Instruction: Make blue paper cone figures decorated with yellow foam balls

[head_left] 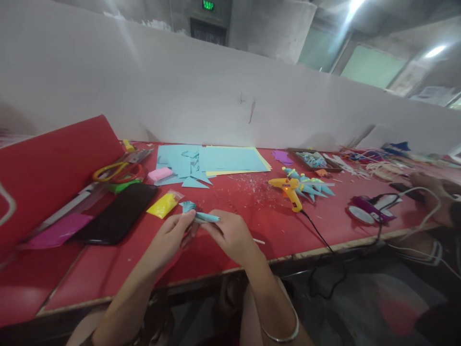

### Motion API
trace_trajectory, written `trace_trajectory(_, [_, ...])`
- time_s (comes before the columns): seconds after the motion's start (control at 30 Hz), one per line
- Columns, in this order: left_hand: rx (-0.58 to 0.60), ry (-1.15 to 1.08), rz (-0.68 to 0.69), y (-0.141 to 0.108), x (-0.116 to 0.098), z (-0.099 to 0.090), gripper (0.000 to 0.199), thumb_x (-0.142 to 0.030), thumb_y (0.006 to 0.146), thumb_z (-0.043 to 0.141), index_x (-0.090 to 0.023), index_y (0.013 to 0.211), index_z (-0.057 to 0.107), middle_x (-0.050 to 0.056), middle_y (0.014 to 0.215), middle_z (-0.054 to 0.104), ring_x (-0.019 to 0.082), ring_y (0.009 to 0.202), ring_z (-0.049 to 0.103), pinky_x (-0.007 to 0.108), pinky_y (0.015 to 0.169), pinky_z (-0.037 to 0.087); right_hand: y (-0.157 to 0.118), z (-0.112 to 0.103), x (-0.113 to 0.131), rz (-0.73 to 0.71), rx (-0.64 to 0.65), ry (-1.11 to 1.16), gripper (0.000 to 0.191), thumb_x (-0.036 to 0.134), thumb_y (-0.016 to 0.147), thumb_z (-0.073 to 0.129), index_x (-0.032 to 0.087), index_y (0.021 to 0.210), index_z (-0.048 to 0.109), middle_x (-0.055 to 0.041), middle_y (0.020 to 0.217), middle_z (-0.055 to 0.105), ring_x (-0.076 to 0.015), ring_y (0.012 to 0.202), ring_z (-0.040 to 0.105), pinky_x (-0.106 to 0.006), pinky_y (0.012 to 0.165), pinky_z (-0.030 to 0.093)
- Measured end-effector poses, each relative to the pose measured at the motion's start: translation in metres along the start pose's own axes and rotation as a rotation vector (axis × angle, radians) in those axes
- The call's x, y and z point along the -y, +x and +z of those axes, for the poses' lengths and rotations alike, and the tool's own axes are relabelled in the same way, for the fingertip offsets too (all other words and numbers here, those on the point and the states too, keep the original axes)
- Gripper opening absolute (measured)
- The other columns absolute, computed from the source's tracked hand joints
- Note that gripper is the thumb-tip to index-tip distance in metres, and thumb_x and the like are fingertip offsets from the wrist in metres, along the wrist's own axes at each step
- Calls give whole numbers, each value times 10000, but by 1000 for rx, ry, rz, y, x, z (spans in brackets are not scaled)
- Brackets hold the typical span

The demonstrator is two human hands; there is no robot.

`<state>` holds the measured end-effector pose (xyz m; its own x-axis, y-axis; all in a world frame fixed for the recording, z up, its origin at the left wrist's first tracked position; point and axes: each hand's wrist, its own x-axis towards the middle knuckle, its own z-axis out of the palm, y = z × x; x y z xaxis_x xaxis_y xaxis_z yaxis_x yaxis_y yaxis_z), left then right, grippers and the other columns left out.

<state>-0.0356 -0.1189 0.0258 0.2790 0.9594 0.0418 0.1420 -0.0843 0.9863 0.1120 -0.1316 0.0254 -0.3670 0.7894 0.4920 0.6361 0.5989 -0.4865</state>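
Between my two hands, just above the red table, is a small folded piece of light blue paper point(207, 217). My left hand point(179, 226) pinches its left part, where a fan-like pleated end point(188, 206) sticks up past the thumb. The fingers of my right hand point(227, 232) are closed on its right end. Ahead lie light blue paper sheets point(230, 159) and cut blue triangles point(195, 182). A yellow glue gun point(288, 189) with a small lit light rests to the right, beside blue paper cones with yellow trim point(317, 187).
On the left are a black phone point(118, 214), yellow and pink clay packets point(163, 204), scissors point(117, 172) and a red board point(57, 158). The glue gun's cord point(319, 230) runs over the table edge. Right, a tray point(329, 167) holds scraps; another person's hand point(432, 192) is at the far right.
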Motion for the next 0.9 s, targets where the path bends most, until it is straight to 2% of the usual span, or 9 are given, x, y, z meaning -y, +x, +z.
trace_trajectory(0.07, [-19,-103,-24,1,4,0,482,-511,787,367,-190,427,373,-65,335,251,71,333,248,214,360,209,0,1,2,3,-14,-38,283,287,892,350,152,854,595,-39,729,610,-138,656,538,-243,595,367])
trace_trajectory(0.17, [-44,-136,9,2,6,1,481,-499,792,380,-185,428,356,-68,345,243,62,344,238,205,364,207,0,2,3,24,-17,-10,286,292,895,344,156,868,594,-42,753,618,-140,669,548,-241,608,380])
trace_trajectory(0.23, [-93,-88,76,2,4,0,418,-458,778,433,-180,470,386,-68,381,291,59,363,271,192,369,231,0,0,2,35,-13,54,264,289,893,356,172,876,592,-32,778,624,-133,695,558,-228,611,384])
trace_trajectory(0.3, [-140,-35,164,1,0,-3,274,-394,742,512,-180,579,464,-71,444,364,59,386,327,179,378,275,0,-3,0,31,1,113,250,278,892,365,183,863,595,-21,783,627,-124,702,561,-217,604,380])
trace_trajectory(0.37, [-142,29,244,1,-3,-7,152,-334,704,566,-186,703,530,-62,523,462,67,431,417,179,417,350,0,-5,-2,24,33,151,250,267,890,371,183,852,603,-15,764,626,-116,677,554,-212,588,373])
trace_trajectory(0.47, [-105,138,296,0,-5,-14,140,-298,693,575,-180,767,592,-18,615,594,106,537,540,211,522,440,0,-8,-4,28,63,190,256,277,883,388,172,860,620,-16,740,629,-112,648,545,-212,588,375])
trace_trajectory(0.57, [-105,224,308,1,-4,-17,176,-299,711,554,-176,820,619,-2,627,638,130,580,576,232,578,458,0,-9,-6,43,74,213,271,289,882,388,171,865,631,-17,736,632,-112,649,545,-214,606,381])
trace_trajectory(0.7, [-88,361,331,2,-4,-16,191,-318,748,503,-171,769,624,-1,614,633,130,578,567,227,580,440,-1,-10,-7,50,61,197,270,298,876,398,176,820,632,-5,696,619,-105,618,535,-207,583,372])
trace_trajectory(0.9, [-95,364,288,2,-5,-10,243,-336,777,440,-171,622,528,-19,523,561,110,492,525,215,506,410,0,-8,-5,41,70,224,223,261,873,408,189,865,619,1,764,638,-100,647,546,-197,590,367])
